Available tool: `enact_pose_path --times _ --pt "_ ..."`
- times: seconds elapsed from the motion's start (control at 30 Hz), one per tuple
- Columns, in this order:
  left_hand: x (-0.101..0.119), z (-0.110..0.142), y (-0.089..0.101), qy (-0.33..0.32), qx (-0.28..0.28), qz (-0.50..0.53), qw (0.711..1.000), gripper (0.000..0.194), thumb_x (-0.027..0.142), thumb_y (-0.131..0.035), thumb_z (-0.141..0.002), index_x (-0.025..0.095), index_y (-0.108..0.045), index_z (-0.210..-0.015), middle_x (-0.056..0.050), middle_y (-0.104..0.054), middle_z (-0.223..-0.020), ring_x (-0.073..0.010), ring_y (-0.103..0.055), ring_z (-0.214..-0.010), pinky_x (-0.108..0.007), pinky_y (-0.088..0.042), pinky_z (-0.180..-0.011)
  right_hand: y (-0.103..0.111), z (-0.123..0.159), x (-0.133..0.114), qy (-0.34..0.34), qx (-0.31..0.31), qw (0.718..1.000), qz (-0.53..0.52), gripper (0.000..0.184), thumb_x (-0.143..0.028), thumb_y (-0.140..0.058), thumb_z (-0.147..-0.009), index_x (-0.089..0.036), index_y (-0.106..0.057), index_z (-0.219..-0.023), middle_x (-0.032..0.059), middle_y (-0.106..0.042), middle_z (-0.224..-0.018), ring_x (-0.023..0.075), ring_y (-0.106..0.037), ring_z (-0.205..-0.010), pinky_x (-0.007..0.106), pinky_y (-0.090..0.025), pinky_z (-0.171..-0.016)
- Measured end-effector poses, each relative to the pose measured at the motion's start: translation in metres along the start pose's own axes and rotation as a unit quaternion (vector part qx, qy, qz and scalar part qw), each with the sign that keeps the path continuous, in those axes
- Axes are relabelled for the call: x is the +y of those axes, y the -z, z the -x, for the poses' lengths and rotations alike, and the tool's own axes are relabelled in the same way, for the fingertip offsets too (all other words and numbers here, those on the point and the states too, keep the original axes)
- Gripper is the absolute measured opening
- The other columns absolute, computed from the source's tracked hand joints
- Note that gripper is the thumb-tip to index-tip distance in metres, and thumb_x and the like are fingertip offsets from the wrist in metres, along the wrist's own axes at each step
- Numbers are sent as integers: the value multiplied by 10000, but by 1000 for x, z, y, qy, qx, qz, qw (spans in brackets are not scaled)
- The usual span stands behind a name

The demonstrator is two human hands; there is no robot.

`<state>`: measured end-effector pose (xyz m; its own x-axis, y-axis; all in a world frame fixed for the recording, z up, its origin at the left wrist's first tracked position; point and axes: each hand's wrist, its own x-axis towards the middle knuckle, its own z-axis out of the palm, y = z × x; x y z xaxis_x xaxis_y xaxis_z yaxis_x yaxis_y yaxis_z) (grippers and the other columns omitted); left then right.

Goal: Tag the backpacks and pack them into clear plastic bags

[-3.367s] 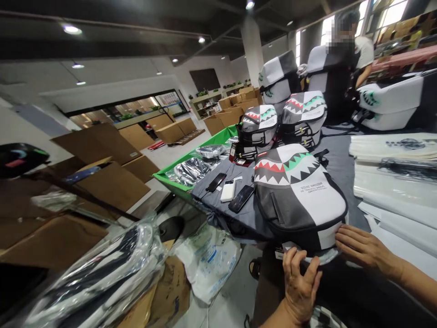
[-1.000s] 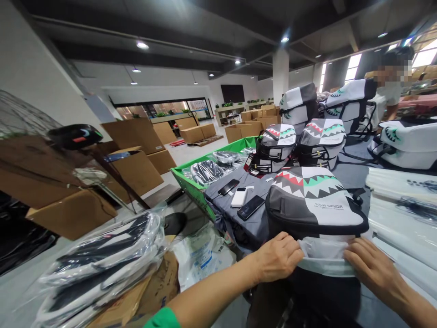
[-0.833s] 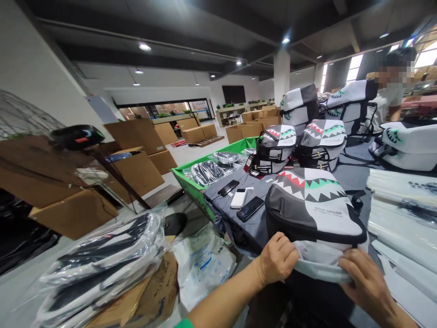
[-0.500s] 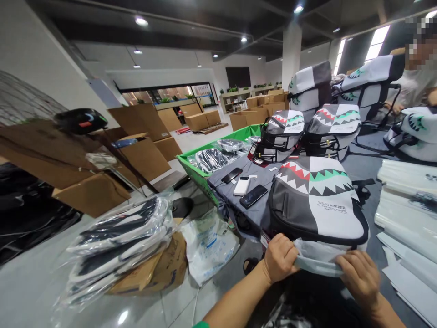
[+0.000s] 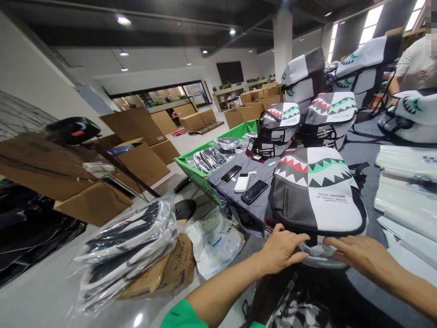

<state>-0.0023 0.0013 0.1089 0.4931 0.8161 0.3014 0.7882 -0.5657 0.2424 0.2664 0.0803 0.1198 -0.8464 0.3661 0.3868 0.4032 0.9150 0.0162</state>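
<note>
A grey and white backpack with a shark-teeth print [image 5: 316,191] lies on the grey-covered table [image 5: 232,196], its lower end toward me. A thin clear plastic bag [image 5: 317,255] is bunched around that end. My left hand [image 5: 282,250] rests on the bag's near edge with its fingers stretched out flat. My right hand [image 5: 358,253] lies on the other side of the bag, fingers also extended and pointing toward my left hand. Neither hand visibly pinches the plastic. The backpack's bottom is hidden by the bag and my hands.
Two phones [image 5: 254,192] and a white power bank [image 5: 242,182] lie left of the backpack. Behind it stand more shark-print backpacks [image 5: 327,114]. A stack of white plastic bags [image 5: 406,200] lies to the right. A green-rimmed crate [image 5: 211,159] holds bagged items. A co-worker [image 5: 409,68] stands far right.
Both hands have gone from pinching the bag's rim to lying flat with fingers extended. The plastic sits lower and more bunched, and the view has tilted slightly.
</note>
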Motion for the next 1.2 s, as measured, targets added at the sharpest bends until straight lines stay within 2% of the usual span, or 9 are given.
enact_pose_path --times 0.13,0.27,0.37,0.47,0.63,0.8,0.93,1.03,1.2 --pt "3 -8 11 12 -71 -13 997 296 457 -635 -973 206 -589 -1122 14 -732 -889 -165 -675 -826 -330 -359 -801 -3 -6 4 7 -59 998 13 262 -57 -556 -781 -272 -605 -923 -59 -674 -625 173 -632 -489 282 -253 -464" --pt "-9 -6 8 -2 2 -35 999 174 356 -630 -981 184 -605 -988 2 -690 -893 -143 -646 -816 -313 -422 -776 2 -6 3 11 -20 998 66 195 -60 -498 -811 -251 -534 -797 -39 -603 -597 149 -543 -429 302 -208 -455" --pt "-21 -6 9 -144 77 -72 984 137 262 -617 -963 176 -622 -857 -62 -682 -1037 -166 -632 -998 -308 -506 -840 17 -8 -2 63 17 996 59 280 -6 -373 -870 -236 -515 -796 -14 -630 -765 127 -564 -527 271 -323 -511" --pt "-31 -18 12 -349 44 -51 935 149 146 -591 -935 179 -624 -793 -74 -693 -1128 -172 -576 -1215 -317 -486 -1072 26 -14 -3 110 4 994 14 344 54 -313 -867 -213 -524 -821 18 -682 -962 110 -631 -690 246 -379 -583" --pt "-37 -41 9 -440 74 -52 893 259 206 -579 -955 198 -587 -696 24 -571 -636 -114 -588 -674 -269 -558 -916 22 -20 6 67 -119 991 -13 146 -72 -568 -861 -214 -564 -827 -60 -602 -710 117 -507 -530 296 -217 -493" --pt "-44 -42 9 -530 132 -100 832 210 236 -616 -949 214 -600 -741 73 -400 -535 -103 -429 -494 -254 -502 -570 33 -25 8 88 -157 984 -12 227 26 -584 -759 -198 -571 -719 -67 -543 -712 99 -321 -501 315 -135 -497" --pt "-49 -37 7 -552 78 -69 827 251 206 -625 -945 224 -582 -698 32 -531 -621 -121 -610 -738 -247 -576 -753 49 -31 1 62 -167 980 -85 268 70 -592 -694 -189 -529 -661 -101 -495 -677 74 -360 -530 267 -193 -502" --pt "-51 -31 0 -513 46 -45 856 332 205 -590 -959 204 -535 -632 -16 -660 -817 -106 -587 -688 -211 -532 -597 52 -34 -3 39 -154 981 -114 295 80 -614 -688 -210 -580 -730 -117 -516 -647 79 -406 -538 242 -225 -508" --pt "-51 -25 -14 -436 152 -22 887 405 310 -535 -1016 181 -514 -632 14 -539 -613 -89 -426 -466 -256 -317 -409 40 -30 3 92 -138 986 -23 243 28 -662 -729 -205 -594 -722 -84 -508 -625 100 -254 -448 300 -113 -452"
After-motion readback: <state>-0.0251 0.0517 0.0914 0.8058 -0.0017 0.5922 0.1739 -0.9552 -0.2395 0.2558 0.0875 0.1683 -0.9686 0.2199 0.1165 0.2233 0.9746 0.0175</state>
